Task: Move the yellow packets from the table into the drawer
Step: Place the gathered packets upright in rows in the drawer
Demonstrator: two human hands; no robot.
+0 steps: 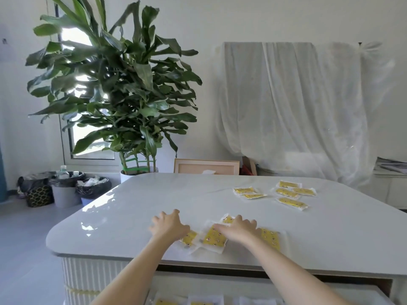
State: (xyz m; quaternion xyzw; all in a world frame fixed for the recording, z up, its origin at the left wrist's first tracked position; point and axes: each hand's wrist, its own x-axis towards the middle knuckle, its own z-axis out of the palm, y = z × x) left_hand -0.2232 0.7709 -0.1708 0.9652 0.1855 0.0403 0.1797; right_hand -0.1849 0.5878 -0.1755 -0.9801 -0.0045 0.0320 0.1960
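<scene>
Several yellow packets lie on the white table (pixel 132 216). My left hand (pixel 168 224) rests flat with spread fingers on one near packet (pixel 188 237). My right hand (pixel 239 228) lies flat over the top of a middle packet (pixel 214 237), with another packet (pixel 228 219) peeking out beyond its fingers and one more (pixel 271 237) beside my right forearm. Farther right on the table sit two groups of packets (pixel 247 192) (pixel 290 193). Below the table's front edge the drawer (pixel 352 291) stands pulled out, with packets (pixel 201 301) lying inside it.
A large potted plant (pixel 114 91) stands behind the table's far left corner. Bins with black liners (pixel 66 188) sit on the floor at left. A wooden frame (pixel 206 167) and furniture under a white sheet (pixel 293 106) stand behind the table.
</scene>
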